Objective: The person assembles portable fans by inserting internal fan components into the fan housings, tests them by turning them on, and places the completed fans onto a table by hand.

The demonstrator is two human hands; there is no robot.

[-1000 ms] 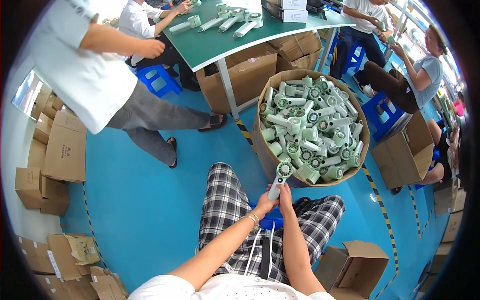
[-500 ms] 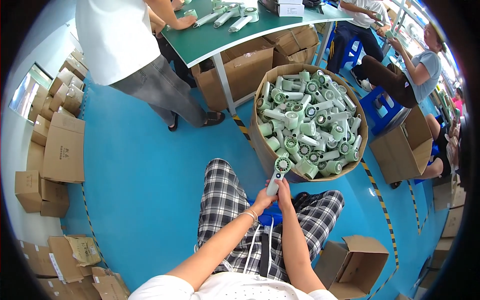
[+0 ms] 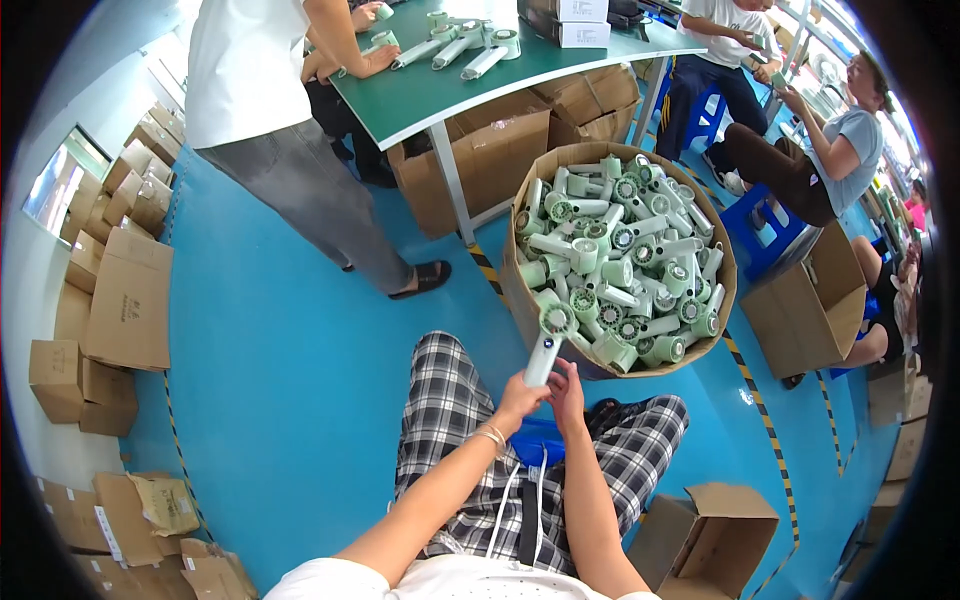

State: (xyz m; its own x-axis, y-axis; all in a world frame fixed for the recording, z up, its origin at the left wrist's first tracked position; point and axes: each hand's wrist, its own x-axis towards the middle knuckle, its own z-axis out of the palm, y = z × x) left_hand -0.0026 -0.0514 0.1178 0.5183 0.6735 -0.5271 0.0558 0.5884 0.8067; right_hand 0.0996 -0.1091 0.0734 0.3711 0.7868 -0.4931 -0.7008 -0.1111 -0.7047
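My left hand (image 3: pixel 520 398) is closed round the lower handle of a pale green and white handheld fan (image 3: pixel 541 360), whose round head points away from me. Close beside the handle, my right hand (image 3: pixel 568 396) has its fingers raised and loosely apart; it does not appear to grip the fan. Just beyond the fan's head stands a big cardboard box (image 3: pixel 728 300) heaped with similar handheld fans (image 3: pixel 620 270).
An open cardboard box (image 3: pixel 740 540) lies near my right leg. Ahead is a green table (image 3: pixel 400 100) with several fans, a standing person (image 3: pixel 250 80) at its left. Seated people (image 3: pixel 840 140) are at right, near another open carton (image 3: pixel 800 310). Stacked cartons (image 3: pixel 125 300) line the left wall.
The fan has shifted slightly left in my left hand, and my right hand's fingers have come away from its handle. The standing person has moved a little to the right, one foot nearer.
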